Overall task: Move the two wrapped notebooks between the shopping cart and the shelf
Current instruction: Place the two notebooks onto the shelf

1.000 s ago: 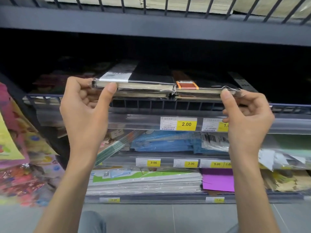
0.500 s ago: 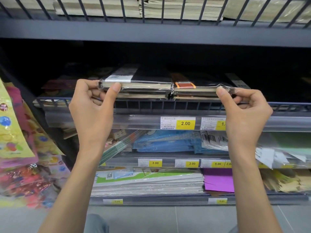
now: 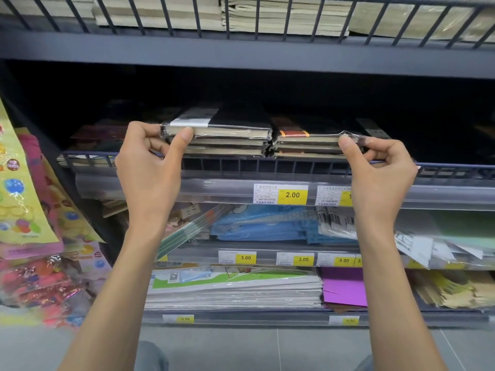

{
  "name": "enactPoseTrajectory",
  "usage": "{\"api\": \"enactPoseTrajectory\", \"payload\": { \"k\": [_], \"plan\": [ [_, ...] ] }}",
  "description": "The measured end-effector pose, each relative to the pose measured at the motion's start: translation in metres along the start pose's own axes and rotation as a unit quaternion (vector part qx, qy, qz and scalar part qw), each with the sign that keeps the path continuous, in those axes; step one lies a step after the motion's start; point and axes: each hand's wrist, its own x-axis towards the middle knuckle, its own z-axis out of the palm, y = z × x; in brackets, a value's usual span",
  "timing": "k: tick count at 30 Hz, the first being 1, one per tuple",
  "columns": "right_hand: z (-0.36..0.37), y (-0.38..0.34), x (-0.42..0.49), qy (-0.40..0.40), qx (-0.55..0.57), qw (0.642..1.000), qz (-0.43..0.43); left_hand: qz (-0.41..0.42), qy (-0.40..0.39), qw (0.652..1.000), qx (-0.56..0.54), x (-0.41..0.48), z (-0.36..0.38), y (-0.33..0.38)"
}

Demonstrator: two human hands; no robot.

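My left hand (image 3: 150,170) pinches the black wrapped notebook (image 3: 235,125), my right hand (image 3: 380,172) the orange-banded notebook (image 3: 308,137), both seemingly lying on the shelf stacks (image 3: 227,149) between them.

Two hands (image 3: 150,170) (image 3: 380,170) pinching wrapped notebooks (image 3: 219,129) (image 3: 308,137) — atop shelf (image 3: 267,164) stacks

The dark metal shelf (image 3: 267,167) has a low wire rail along its front edge and, below it, a clear price strip (image 3: 214,191) with a yellow 2.00 tag (image 3: 292,194). Two stacks of wrapped notebooks lie on the shelf side by side, touching. A black notebook (image 3: 235,121) tops the left stack (image 3: 227,149) and an orange-banded notebook (image 3: 308,132) tops the right stack (image 3: 305,151).
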Motion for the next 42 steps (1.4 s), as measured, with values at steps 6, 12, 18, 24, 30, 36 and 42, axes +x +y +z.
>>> {"api": "enactPoseTrajectory", "payload": {
  "k": [6, 12, 18, 24, 30, 36, 42],
  "plan": [
    [0.001, 0.003, 0.001, 0.001, -0.004, 1.0, -0.006, 0.0, 0.0, 1.0, 0.01, 0.003, 0.0, -0.005],
    [0.005, 0.004, 0.003, 0.002, -0.005, 1.0, 0.005, 0.003, 0.003, 1.0, 0.027, 0.004, 0.002, -0.004],
    [0.002, 0.005, 0.001, -0.004, -0.025, 1.0, -0.006, -0.007, 0.012, 0.999, 0.038, 0.0, 0.002, -0.003],
    [0.002, 0.002, -0.004, -0.008, -0.04, 0.999, -0.01, -0.005, 0.013, 0.999, 0.032, 0.0, 0.002, -0.001],
    [-0.001, 0.002, -0.006, -0.009, -0.063, 0.998, -0.008, -0.001, 0.006, 1.0, 0.017, -0.002, 0.001, -0.003],
    [-0.009, -0.001, -0.007, -0.027, -0.248, 0.964, -0.094, 0.007, -0.017, 0.998, 0.052, -0.002, -0.014, -0.002],
    [-0.026, -0.026, -0.006, -0.115, -0.414, 0.899, -0.089, -0.019, -0.088, 0.988, 0.128, 0.008, -0.032, 0.018]
  ]
}}
